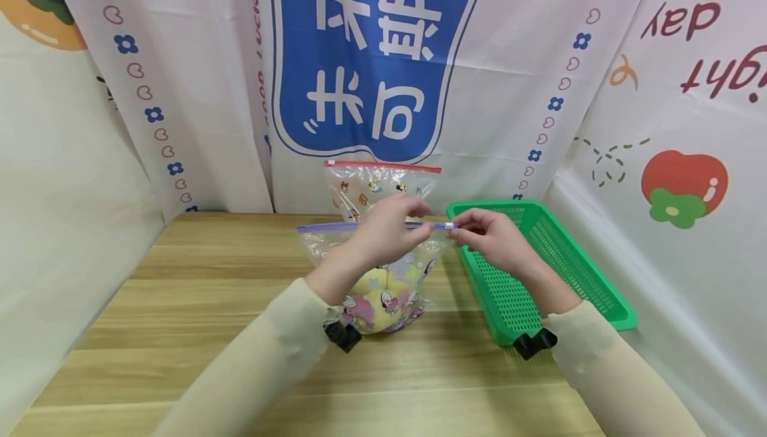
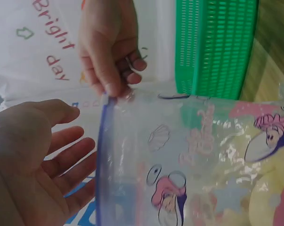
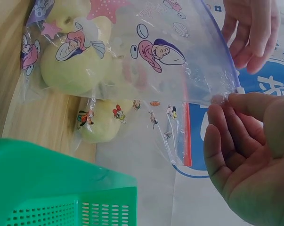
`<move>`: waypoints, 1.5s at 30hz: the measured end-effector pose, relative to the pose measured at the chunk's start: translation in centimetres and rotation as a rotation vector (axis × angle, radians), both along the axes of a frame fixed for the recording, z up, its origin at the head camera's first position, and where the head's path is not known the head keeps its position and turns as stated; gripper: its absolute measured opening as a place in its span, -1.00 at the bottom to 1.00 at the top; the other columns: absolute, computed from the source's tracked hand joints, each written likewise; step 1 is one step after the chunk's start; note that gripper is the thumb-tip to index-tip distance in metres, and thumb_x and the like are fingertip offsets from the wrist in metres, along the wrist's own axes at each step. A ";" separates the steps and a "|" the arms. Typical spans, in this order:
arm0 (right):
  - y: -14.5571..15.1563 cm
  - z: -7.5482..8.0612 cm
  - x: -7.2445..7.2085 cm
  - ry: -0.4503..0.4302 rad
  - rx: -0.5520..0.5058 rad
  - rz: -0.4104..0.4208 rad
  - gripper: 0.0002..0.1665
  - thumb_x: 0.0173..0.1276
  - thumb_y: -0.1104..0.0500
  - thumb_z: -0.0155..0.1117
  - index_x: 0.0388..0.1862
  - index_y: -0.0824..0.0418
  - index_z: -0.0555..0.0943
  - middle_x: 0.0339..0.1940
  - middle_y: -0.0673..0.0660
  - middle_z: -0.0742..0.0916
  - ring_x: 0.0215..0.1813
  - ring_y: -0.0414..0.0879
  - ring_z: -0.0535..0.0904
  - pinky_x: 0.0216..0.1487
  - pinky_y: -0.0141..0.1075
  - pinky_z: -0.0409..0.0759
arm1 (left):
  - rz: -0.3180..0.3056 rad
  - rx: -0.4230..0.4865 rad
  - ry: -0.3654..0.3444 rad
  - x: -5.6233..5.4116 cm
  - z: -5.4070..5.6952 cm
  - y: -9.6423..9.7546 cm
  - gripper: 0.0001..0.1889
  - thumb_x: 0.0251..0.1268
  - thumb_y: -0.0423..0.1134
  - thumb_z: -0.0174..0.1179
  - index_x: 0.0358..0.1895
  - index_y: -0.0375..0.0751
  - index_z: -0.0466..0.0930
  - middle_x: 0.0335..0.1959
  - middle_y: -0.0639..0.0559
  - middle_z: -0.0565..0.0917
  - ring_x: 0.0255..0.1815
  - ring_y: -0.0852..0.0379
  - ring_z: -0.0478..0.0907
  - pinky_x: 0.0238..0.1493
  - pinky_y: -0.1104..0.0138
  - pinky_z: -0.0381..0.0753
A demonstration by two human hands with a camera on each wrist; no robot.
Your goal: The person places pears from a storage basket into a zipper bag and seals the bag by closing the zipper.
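Note:
A clear zip bag (image 1: 389, 290) with a purple closure and cartoon prints stands upright on the table, holding pale yellow, round fruits (image 3: 68, 68). At the right end of its closure my right hand (image 1: 494, 240) pinches the top corner between thumb and fingers, by the white slider (image 1: 449, 226). My left hand (image 1: 392, 230) is beside the closure, its fingers spread and slightly bent, with nothing gripped in the left wrist view. Behind stands a second clear bag (image 1: 383, 184) with a red closure, partly hidden; a pale fruit (image 3: 99, 125) shows in it.
A green perforated basket (image 1: 506, 290) sits to the right, under and beside my right forearm. The wooden table (image 1: 198, 330) meets printed white cloth (image 1: 210, 90) hung behind it and along both sides.

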State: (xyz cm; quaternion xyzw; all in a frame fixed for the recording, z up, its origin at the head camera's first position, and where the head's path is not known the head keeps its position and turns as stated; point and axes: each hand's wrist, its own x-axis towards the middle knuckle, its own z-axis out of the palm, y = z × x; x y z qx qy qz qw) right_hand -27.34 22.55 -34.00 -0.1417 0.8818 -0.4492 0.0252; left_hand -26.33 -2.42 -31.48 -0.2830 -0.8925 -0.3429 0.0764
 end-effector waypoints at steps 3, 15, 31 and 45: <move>0.0 0.0 0.1 -0.005 0.005 -0.007 -0.72 0.66 0.00 0.38 0.12 0.16 0.75 -0.04 0.20 0.84 -0.10 -0.01 0.73 0.05 0.00 0.86 | -0.004 -0.041 -0.036 -0.4 -0.2 1.4 -0.67 0.63 -0.10 0.33 0.24 -0.19 0.76 0.22 -0.08 0.76 0.28 -0.04 0.70 0.36 0.07 0.78; -0.2 0.2 0.2 0.003 0.015 -0.005 -0.76 0.66 -0.01 0.38 0.03 0.13 0.77 -0.07 0.27 0.85 -0.13 0.01 0.73 0.04 0.05 0.82 | -0.023 -0.070 -0.090 -1.1 -0.4 3.2 -0.78 0.69 -0.09 0.27 0.07 -0.12 0.81 -0.01 0.04 0.85 -0.01 0.13 0.75 0.14 0.21 0.84; -0.7 0.3 0.3 0.051 0.054 0.005 -0.82 0.66 0.02 0.38 -0.04 0.11 0.76 -0.12 0.20 0.87 -0.14 0.01 0.75 -0.08 -0.07 0.80 | -0.019 -0.056 -0.114 -1.2 -0.7 2.4 -0.81 0.69 -0.09 0.27 0.05 -0.06 0.80 -0.04 0.06 0.84 -0.04 0.13 0.75 0.10 0.21 0.85; -0.8 0.4 0.4 0.050 0.050 -0.003 -0.80 0.67 0.03 0.37 -0.02 0.14 0.73 -0.16 0.18 0.85 -0.14 -0.03 0.75 -0.10 -0.19 0.73 | 0.007 -0.052 -0.099 -1.3 -1.0 0.4 -0.84 0.69 -0.13 0.28 -0.02 -0.10 0.77 -0.06 0.03 0.81 -0.03 0.09 0.72 0.10 0.18 0.83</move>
